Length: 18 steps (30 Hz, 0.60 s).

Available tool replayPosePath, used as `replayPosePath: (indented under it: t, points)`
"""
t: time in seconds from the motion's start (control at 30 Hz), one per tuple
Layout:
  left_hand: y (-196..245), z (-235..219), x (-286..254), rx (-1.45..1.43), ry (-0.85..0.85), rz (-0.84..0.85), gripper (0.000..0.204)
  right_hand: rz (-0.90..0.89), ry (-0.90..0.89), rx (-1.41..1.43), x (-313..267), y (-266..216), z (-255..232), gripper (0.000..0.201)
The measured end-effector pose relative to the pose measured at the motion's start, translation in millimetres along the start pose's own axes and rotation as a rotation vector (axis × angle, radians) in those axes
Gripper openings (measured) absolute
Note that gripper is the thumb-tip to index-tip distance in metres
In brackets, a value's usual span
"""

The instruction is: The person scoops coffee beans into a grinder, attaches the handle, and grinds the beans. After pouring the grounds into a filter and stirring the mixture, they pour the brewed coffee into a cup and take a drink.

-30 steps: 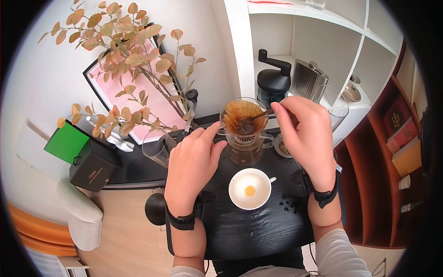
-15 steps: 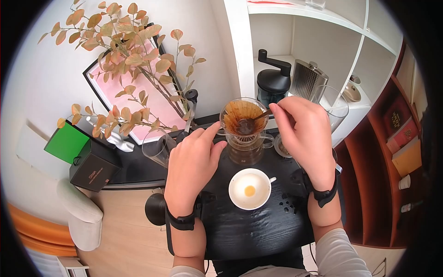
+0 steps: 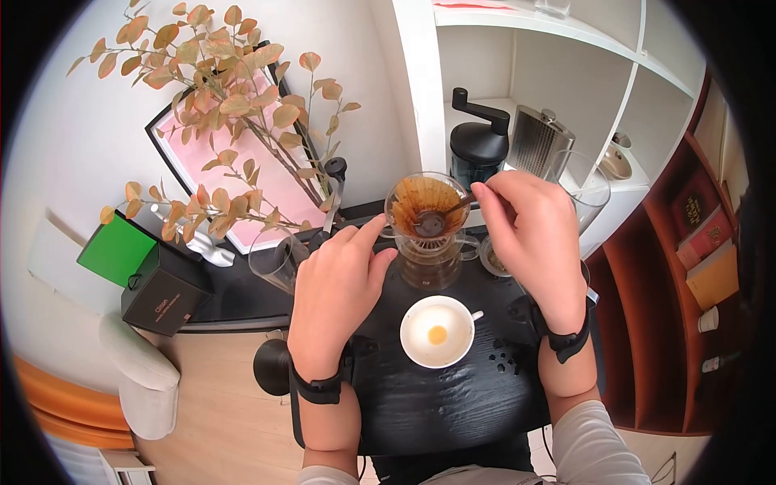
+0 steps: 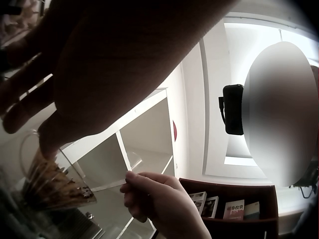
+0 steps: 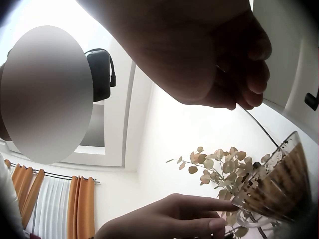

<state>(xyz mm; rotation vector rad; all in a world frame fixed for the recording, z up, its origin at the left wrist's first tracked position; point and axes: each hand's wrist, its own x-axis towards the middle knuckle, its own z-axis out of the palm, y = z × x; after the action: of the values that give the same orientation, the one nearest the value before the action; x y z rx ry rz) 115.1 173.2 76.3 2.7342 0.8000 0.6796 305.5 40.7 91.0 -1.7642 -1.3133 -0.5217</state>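
In the head view my right hand [image 3: 533, 230] pinches the end of a thin-handled spoon [image 3: 462, 204]. Its lower end dips into dark wet coffee grounds [image 3: 431, 221] inside a clear coffee dripper [image 3: 408, 200] with a brown-stained filter. The dripper sits on a glass coffee server [image 3: 428, 271]. My left hand [image 3: 335, 287] is at the dripper's left side, its straight index finger right at the rim and handle, thumb apart. From the right wrist, the spoon's handle [image 5: 259, 124] runs down to the dripper [image 5: 279, 186]. A white cup [image 3: 424, 347] with a yellow spot inside stands nearer me.
The black table [image 3: 436, 412] carries water drops [image 3: 505, 356] right of the cup. Empty glasses stand at left [image 3: 279, 259] and right [image 3: 594, 190]. A small round dish [image 3: 493, 257] is partly behind my right hand. A hand grinder [image 3: 478, 145] and flask [image 3: 541, 137] occupy the shelf.
The spoon has shifted slightly within the grounds, with a small move of my right hand's fingers. My left hand, the dripper and the cup stay in place.
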Motion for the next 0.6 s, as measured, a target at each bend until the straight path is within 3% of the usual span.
replayPosePath:
  t: [0.43, 0.6]
  points:
    - [-8.7, 7.9, 2.9, -0.037, 0.043, 0.05, 0.035, -0.019, 0.016, 0.016, 1.4, 3.8, 1.4, 0.02]
    - [-11.6, 13.7, 5.4, -0.016, 0.056, 0.039, 0.034, -0.061, -0.07, 0.026, 0.4, 4.4, -1.2, 0.02]
